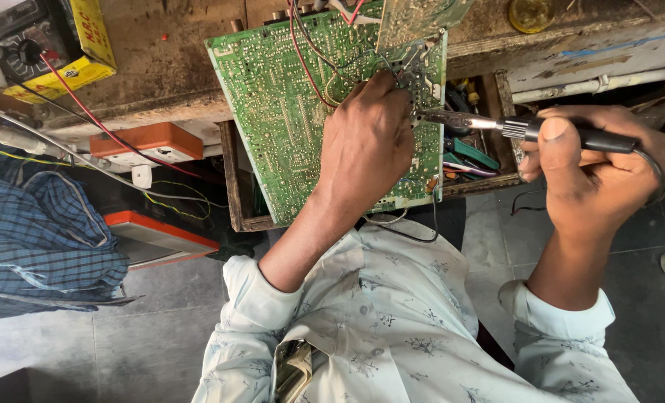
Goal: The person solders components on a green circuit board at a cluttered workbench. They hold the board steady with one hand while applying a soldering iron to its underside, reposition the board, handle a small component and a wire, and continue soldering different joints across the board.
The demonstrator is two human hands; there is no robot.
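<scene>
Green circuit board [302, 112] lies solder side up, tilted across an open wooden drawer [231, 179] at the bench edge, so its joints face the worker; left hand [366, 149] presses down on it, fingers curled at a joint near the right edge, probably to steady it. Right hand [601, 168] closed around a soldering iron [496, 127], tip held level just beside those fingers; red wires [302, 60] trail off the board, yellow multimeter [33, 45] well apart at upper left
</scene>
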